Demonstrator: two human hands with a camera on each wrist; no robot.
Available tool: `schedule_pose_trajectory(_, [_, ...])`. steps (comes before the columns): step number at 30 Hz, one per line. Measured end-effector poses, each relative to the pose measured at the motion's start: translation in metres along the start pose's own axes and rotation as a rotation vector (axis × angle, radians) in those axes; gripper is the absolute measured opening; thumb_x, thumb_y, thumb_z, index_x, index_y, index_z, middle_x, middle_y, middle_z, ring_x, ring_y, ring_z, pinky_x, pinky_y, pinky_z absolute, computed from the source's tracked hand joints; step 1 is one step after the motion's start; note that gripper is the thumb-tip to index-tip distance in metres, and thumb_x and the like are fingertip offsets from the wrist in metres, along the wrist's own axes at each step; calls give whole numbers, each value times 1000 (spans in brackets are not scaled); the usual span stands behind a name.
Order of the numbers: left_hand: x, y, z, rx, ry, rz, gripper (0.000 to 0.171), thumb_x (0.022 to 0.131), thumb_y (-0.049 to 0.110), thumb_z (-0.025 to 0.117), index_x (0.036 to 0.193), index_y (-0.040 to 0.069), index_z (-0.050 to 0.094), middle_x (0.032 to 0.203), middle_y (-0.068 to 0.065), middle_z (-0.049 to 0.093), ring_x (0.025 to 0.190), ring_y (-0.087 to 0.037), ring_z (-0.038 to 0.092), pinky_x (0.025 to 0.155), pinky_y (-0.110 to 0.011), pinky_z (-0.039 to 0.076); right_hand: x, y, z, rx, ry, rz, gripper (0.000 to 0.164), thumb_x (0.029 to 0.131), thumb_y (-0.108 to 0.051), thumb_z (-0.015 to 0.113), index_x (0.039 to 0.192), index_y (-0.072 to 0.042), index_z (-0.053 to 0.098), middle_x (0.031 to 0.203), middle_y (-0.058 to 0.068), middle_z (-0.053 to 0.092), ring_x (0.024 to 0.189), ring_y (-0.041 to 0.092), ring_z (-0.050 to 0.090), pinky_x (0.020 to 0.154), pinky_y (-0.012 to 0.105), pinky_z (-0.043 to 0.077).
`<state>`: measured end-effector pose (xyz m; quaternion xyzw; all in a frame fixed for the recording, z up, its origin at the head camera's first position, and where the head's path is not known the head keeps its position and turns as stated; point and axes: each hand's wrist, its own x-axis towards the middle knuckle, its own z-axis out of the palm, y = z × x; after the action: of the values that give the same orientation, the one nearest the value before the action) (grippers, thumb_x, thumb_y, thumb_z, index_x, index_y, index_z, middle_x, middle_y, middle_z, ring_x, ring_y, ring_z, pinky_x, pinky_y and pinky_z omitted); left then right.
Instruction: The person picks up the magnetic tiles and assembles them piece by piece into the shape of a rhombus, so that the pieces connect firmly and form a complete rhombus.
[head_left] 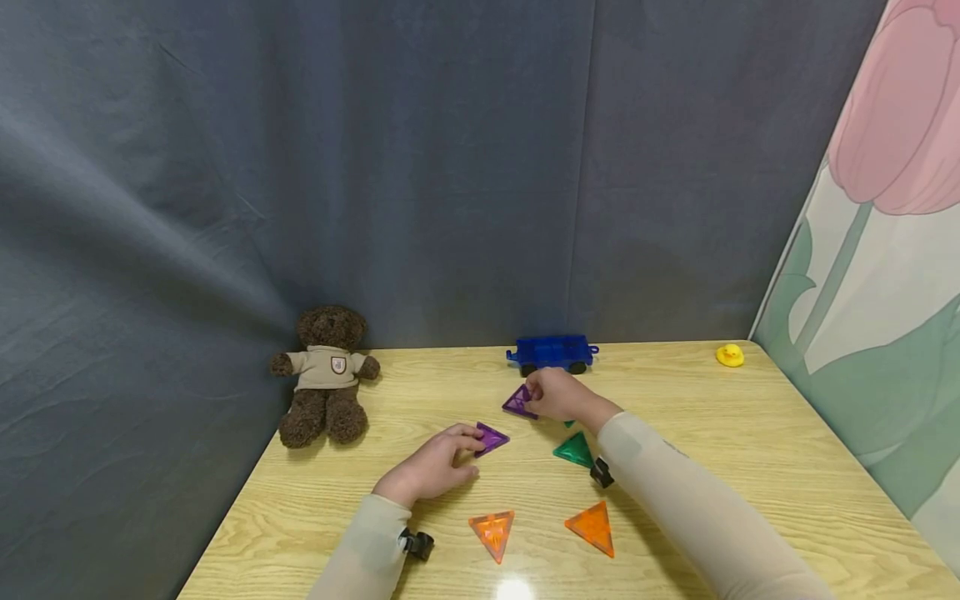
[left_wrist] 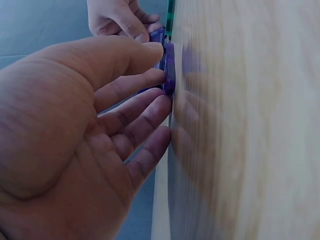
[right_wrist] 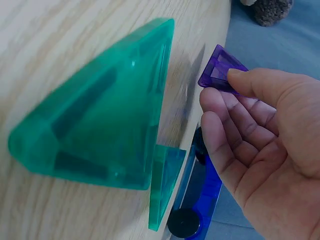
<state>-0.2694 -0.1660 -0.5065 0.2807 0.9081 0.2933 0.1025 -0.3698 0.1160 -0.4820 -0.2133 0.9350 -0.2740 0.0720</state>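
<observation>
My right hand (head_left: 558,393) pinches a see-through purple triangular tile (right_wrist: 220,70) between thumb and fingers, tilted up off the table, just in front of a blue toy wagon (head_left: 553,354). Nearer and to the left, my left hand (head_left: 438,467) touches a second purple triangular tile (head_left: 492,439) with its fingertips. That tile lies on the table, and in the head view the left thumb is apart from it. Under the right forearm lies a green triangular tile (head_left: 574,450). Another green tile (right_wrist: 165,182) is mostly hidden by the right hand in the head view.
Two orange triangular tiles, one on the left (head_left: 492,534) and one on the right (head_left: 594,528), lie near the front. A brown teddy bear (head_left: 327,375) sits at the back left. A yellow rubber duck (head_left: 730,356) stands at the far right corner. A dark curtain (head_left: 450,167) hangs behind the table.
</observation>
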Motion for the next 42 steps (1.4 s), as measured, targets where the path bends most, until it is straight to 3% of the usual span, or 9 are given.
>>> schedule_pose_trajectory(17, [2,0,1,-18,-12,-14,44,103,21,70,146,9,63,156,3,49,146,-25,43,117,-47,41,-5,1,4,95,52,-22,13,93,-15,81,100,-11,71,90,-1,66,80,16,62,73,32,57])
schedule_pose_trajectory(31, [4,4,3,33,-2,5,45,104,18,68,147,10,62,158,1,47,146,-26,43,118,-46,39,-9,-9,7,72,44,-31,12,93,-14,82,97,-13,71,87,-3,66,79,14,62,76,32,57])
schedule_pose_trajectory(42, [8,3,6,23,-9,-2,45,103,19,69,147,11,62,158,3,46,147,-25,43,119,-47,38,-7,-17,13,12,45,-92,15,92,-15,83,88,-16,69,79,-6,64,73,12,60,70,32,54])
